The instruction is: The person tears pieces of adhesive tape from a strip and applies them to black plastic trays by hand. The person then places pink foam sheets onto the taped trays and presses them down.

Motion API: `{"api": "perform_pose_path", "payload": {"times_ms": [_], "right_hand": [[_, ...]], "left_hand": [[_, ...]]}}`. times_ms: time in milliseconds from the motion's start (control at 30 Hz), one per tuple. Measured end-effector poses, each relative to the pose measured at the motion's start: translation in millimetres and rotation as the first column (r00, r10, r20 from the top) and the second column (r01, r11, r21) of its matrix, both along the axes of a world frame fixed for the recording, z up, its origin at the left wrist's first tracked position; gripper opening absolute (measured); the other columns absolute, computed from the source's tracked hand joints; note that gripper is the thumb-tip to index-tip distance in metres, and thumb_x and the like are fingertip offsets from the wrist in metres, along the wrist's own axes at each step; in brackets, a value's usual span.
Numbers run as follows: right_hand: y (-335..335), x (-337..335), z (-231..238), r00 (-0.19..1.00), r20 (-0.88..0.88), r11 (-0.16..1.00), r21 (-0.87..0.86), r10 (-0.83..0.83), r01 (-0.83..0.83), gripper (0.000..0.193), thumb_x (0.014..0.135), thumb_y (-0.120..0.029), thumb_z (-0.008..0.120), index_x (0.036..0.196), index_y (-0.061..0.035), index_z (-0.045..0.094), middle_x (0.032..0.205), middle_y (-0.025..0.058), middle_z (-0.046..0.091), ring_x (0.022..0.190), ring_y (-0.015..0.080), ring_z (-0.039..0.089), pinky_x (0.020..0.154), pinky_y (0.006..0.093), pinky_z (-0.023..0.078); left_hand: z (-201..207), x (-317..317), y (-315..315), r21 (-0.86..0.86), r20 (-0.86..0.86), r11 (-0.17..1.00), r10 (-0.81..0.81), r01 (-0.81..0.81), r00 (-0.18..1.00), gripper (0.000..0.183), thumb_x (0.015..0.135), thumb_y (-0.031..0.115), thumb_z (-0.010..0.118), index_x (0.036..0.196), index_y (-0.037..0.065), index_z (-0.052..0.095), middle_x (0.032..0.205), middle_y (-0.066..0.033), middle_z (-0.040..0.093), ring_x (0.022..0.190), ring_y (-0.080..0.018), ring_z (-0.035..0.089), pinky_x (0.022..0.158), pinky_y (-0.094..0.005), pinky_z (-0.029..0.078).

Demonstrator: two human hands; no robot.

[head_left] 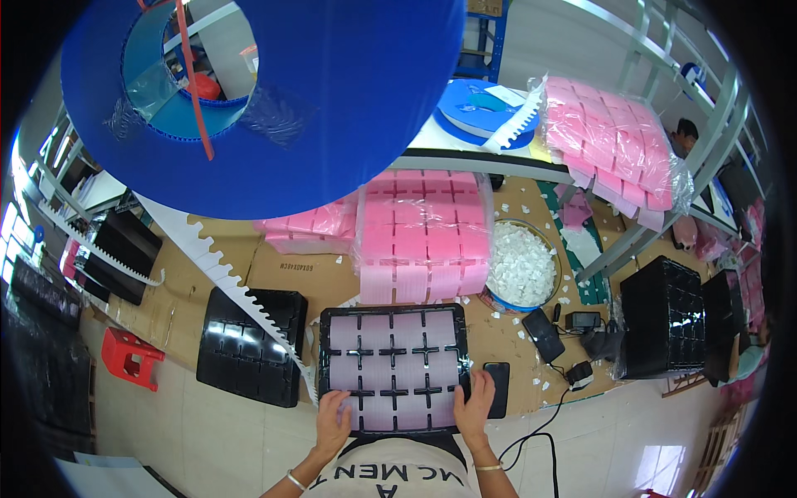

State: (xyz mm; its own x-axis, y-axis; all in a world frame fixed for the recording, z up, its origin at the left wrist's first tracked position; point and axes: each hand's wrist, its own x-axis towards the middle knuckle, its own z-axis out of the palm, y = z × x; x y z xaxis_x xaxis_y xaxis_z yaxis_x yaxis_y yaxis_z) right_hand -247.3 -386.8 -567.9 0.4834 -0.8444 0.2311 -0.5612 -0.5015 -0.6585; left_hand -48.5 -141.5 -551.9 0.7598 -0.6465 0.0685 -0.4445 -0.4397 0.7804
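Note:
A black plastic tray (460, 328) lies in front of me at the table's near edge, its compartments lined with pale pinkish-purple foam sheet (380, 333). Black cross-shaped ridges stand up between the foam pieces. At the tray's near left corner, my left hand (334, 423) grips the rim. My right hand (473, 405) holds the right rim, thumb on the inner side and fingers along the outside. A black phone (496, 388) lies just right of that hand.
Stacked pink foam sheets (424, 241) lie behind the tray. A round tub (523, 266) of white scraps stands beside them. Black trays (251, 344) rest at left, more (662, 318) at right. A large blue reel (332, 100) hangs overhead, trailing a notched white strip (217, 270). Cables run right.

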Motion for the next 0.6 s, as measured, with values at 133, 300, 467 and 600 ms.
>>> {"api": "perform_pose_path", "payload": {"times_ms": [133, 300, 467, 600], "right_hand": [[-44.5, 52.3, -21.1, 1.000, 0.022, 1.000, -0.024, -0.014, 0.014, 0.064, 0.088, -0.026, 0.069, 0.139, 0.0033, 0.042, 0.138, 0.0285, 0.045, 0.128, 0.0447, 0.044, 0.106, 0.0508, 0.037], [-80.2, 115.1, -41.3, 0.985, -0.126, 0.993, -0.034, -0.120, 0.116, 0.080, 0.089, -0.046, 0.067, 0.143, 0.0035, 0.036, 0.140, 0.0290, 0.044, 0.129, 0.0440, 0.044, 0.105, 0.0513, 0.039], [-95.2, 125.0, -46.3, 0.951, -0.272, 0.957, 0.204, -0.150, 0.209, 0.081, 0.091, -0.054, 0.061, 0.144, 0.0016, 0.035, 0.133, 0.0305, 0.052, 0.118, 0.0456, 0.055, 0.096, 0.0503, 0.047], [-96.6, 125.2, -56.0, 0.973, -0.103, 0.961, 0.169, -0.205, 0.220, 0.063, 0.094, -0.045, 0.059, 0.139, -0.0038, 0.043, 0.119, 0.0285, 0.062, 0.102, 0.0467, 0.063, 0.086, 0.0515, 0.051]], "left_hand": [[-15.3, 37.0, -63.2, 0.035, 0.493, 0.999, -0.035, 0.020, 0.869, 0.046, 0.093, 0.021, 0.063, 0.131, -0.002, 0.052, 0.134, -0.0255, 0.049, 0.118, -0.0418, 0.051, 0.100, -0.0471, 0.042], [-76.9, 114.5, -107.8, 0.143, 0.576, 0.895, 0.272, -0.423, 0.771, 0.080, 0.089, 0.050, 0.066, 0.137, -0.009, 0.041, 0.138, -0.0308, 0.046, 0.122, -0.0462, 0.050, 0.098, -0.0528, 0.044], [-70.1, 145.5, -113.1, 0.460, 0.219, 0.811, 0.292, -0.362, 0.931, 0.087, 0.086, 0.067, 0.059, 0.126, -0.009, 0.049, 0.112, -0.0323, 0.063, 0.098, -0.0473, 0.066, 0.083, -0.0528, 0.053], [-83.9, 152.7, -109.3, 0.256, 0.256, 0.880, 0.338, -0.400, 0.906, 0.079, 0.090, 0.063, 0.056, 0.124, -0.008, 0.052, 0.110, -0.0337, 0.062, 0.097, -0.0501, 0.064, 0.081, -0.0546, 0.052]]}}
